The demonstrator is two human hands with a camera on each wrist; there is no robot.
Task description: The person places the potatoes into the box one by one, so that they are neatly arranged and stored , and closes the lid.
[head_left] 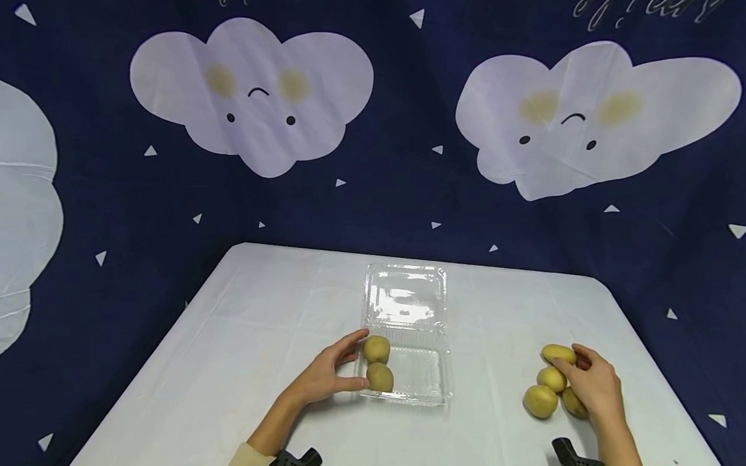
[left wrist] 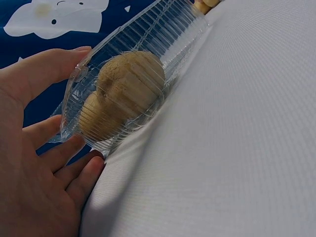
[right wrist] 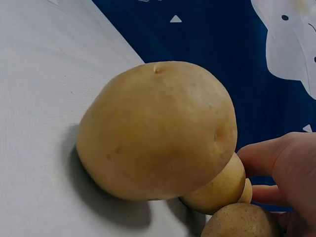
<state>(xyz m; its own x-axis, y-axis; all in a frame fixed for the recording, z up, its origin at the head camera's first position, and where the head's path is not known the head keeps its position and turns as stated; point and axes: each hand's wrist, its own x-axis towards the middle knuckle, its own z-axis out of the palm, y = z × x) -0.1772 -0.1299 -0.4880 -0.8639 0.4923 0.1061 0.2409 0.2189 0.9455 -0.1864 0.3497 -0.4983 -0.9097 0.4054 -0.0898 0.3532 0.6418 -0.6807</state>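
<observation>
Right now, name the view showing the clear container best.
Head view: it shows the clear container from above, open lid included. The left wrist view shows its ribbed side up close; the right wrist view, none.

White table (head_left: pixel 270 305); navy backdrop (head_left: pixel 405 88) printed with clouds (head_left: pixel 257 103)

2 potatoes (head_left: pixel 380 377) in container (head_left: pixel 418 375), 4 potatoes (head_left: pixel 541 401) to its right

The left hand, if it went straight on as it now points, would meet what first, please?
The left hand would probably meet the side wall of the clear box first, with two potatoes just inside it; its fingertips are right at that edge, though exact contact is unclear.
</observation>
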